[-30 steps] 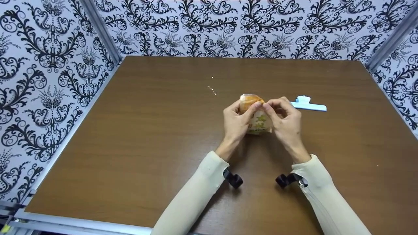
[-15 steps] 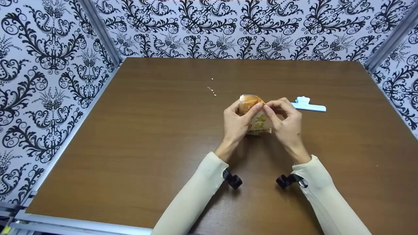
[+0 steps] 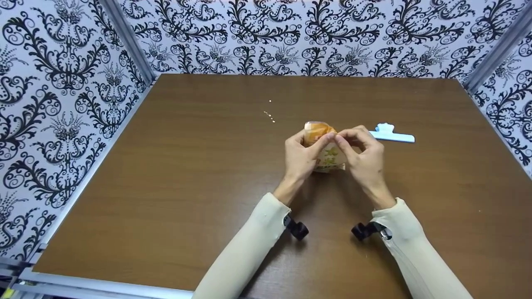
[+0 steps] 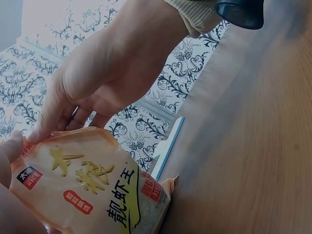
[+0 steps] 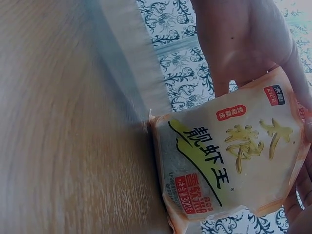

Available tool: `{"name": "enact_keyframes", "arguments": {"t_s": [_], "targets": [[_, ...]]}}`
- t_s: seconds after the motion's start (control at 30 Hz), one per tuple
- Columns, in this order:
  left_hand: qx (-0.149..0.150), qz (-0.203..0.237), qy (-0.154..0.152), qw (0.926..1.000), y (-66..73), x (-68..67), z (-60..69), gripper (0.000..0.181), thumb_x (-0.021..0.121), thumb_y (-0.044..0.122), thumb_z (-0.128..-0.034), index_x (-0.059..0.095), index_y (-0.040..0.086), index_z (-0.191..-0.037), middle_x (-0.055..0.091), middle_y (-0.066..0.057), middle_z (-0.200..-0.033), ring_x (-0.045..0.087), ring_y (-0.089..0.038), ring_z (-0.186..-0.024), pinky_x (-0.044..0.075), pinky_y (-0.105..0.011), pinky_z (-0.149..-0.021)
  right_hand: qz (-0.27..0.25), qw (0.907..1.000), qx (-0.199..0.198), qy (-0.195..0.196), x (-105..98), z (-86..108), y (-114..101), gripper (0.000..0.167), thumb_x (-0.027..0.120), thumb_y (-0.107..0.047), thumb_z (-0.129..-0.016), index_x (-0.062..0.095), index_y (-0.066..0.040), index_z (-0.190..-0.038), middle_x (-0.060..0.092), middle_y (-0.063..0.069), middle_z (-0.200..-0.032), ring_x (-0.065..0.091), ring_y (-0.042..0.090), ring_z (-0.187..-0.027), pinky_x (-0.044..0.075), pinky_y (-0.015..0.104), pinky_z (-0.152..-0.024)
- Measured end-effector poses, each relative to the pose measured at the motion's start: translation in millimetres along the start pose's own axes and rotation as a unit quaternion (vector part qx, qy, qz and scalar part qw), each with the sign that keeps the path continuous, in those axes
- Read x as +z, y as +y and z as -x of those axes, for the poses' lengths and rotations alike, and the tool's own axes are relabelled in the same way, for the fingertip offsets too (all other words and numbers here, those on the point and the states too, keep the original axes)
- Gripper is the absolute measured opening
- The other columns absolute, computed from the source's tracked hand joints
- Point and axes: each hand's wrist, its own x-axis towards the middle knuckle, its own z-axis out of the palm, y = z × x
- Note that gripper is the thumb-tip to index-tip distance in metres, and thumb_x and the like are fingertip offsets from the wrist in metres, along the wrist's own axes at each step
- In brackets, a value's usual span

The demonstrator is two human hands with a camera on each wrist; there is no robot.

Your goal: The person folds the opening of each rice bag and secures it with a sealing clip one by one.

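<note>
An orange and cream food bag (image 3: 330,157) printed with Chinese characters stands upright on the brown table in the head view. My left hand (image 3: 300,157) holds it at the upper left, thumb on the front. With thumb and fingertips, my right hand (image 3: 366,157) pinches its top edge close beside the left thumb. Both wrist views show the printed front of the bag (image 4: 92,178), its lower end down at the tabletop. A light blue sealing clip (image 3: 390,133) with a long bar lies just beyond the right hand, its left end hidden behind the fingers.
Small pale crumbs (image 3: 269,116) lie on the table (image 3: 187,166) behind and left of the bag. Patterned walls (image 3: 266,37) enclose the back and sides. A black wrist camera (image 3: 297,229) juts inward from the left sleeve, another (image 3: 362,231) from the right.
</note>
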Motion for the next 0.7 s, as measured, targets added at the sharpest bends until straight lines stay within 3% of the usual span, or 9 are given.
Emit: {"name": "enact_keyframes", "arguments": {"t_s": [0.7], "targets": [[0.006,-0.014,0.014,0.9998,1.7,0.5,-2.0,0.024,0.086,0.016,-0.0862,0.078,-0.002,-0.099,0.077,-0.01,-0.084,0.063,-0.003,-0.067,0.053,-0.021,-0.062,0.008,0.9999,0.012,-0.004,-3.1,0.5,-0.3,0.007,0.079,-0.008,-0.092,0.079,-0.001,-0.094,0.066,-0.006,-0.089,0.066,0.01,-0.087,0.055,0.018,-0.082]]}}
